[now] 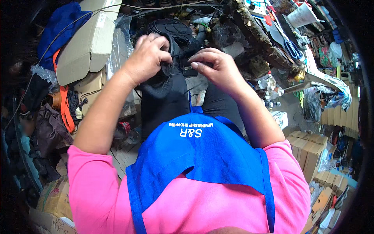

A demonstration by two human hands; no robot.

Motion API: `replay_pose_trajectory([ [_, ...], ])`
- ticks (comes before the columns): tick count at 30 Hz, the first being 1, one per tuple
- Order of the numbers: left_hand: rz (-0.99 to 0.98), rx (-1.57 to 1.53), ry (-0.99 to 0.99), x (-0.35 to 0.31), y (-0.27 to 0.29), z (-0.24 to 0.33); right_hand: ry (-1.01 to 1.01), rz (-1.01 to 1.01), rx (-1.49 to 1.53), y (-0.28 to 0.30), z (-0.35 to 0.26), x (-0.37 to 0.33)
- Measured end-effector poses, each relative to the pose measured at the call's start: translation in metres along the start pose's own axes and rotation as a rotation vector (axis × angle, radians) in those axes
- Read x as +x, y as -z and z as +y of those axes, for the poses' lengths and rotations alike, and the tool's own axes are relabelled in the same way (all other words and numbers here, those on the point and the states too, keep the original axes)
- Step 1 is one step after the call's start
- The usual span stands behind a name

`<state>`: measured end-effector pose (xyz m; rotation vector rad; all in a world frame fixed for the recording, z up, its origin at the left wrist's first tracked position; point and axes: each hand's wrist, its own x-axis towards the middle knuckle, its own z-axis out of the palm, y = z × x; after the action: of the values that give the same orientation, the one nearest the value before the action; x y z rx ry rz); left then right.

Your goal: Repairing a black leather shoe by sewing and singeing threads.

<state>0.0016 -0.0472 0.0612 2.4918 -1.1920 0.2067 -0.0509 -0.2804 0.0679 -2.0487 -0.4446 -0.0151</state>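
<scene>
Left hand (pixel 151 56) clamps a partly hidden black item (pixel 161 91); whether the right hand (pixel 215 69) pinches anything is unclear.

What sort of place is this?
Probably a small, cluttered workshop, though I can't be sure: a blue apron is being worn, the left hand holds a black item, and a cardboard box sits nearby.

A cardboard box (pixel 87 43) lies left of the left hand (pixel 150 58); bottles (pixel 269 82) lie right of the right hand (pixel 216 68).
</scene>
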Motion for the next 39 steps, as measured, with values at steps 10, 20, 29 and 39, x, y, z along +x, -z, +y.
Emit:
replay_pose_trajectory([
  [10, -0.189, -0.617, 0.298, -0.038, -0.037, -0.015, 0.215, -0.234, -0.358, -0.043, 0.023, 0.012],
  [20, -0.181, -0.378, 0.4, -0.05, -0.053, -0.018, 0.246, -0.295, -0.629, -0.073, 0.017, 0.01],
  [29, -0.153, -0.136, 0.444, -0.04, -0.052, -0.012, 0.188, -0.36, -0.72, -0.052, 0.023, -0.013],
  [39, -0.148, -0.161, 0.492, -0.034, -0.062, -0.016, 0.116, -0.467, -0.909, -0.081, 0.011, -0.001],
])
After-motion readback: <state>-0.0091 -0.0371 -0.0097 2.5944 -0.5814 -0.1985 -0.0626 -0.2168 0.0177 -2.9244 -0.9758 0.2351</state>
